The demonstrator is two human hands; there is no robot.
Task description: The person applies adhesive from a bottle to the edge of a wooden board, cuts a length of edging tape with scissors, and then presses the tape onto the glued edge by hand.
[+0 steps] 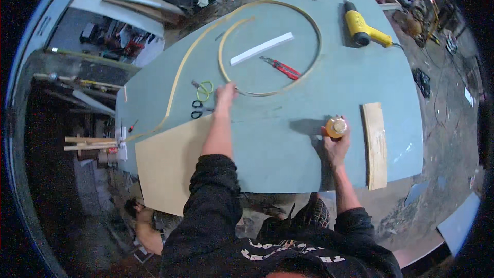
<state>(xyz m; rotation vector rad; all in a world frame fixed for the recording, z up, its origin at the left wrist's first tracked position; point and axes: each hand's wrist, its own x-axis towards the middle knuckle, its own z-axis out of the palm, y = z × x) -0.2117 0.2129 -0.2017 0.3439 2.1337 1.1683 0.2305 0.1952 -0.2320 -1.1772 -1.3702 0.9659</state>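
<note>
A grey-blue bench (278,159) carries a pale beige sheet (172,162), which overhangs its near-left edge, and a long tan strip (177,78) curled into a loop farther back. At the loop's near-left side, the left hand (225,94) pinches the strip between its fingers. A wooden board (374,146) lies at the right, a yellow heat gun (360,27) beyond it. The right hand (337,148) wraps its fingers round an amber bottle (336,127), left of the board. Red-handled pliers (286,70) lie inside the loop.

Long tan strip (221,55), loosely coiled; amber bottle (336,127) well apart
</note>
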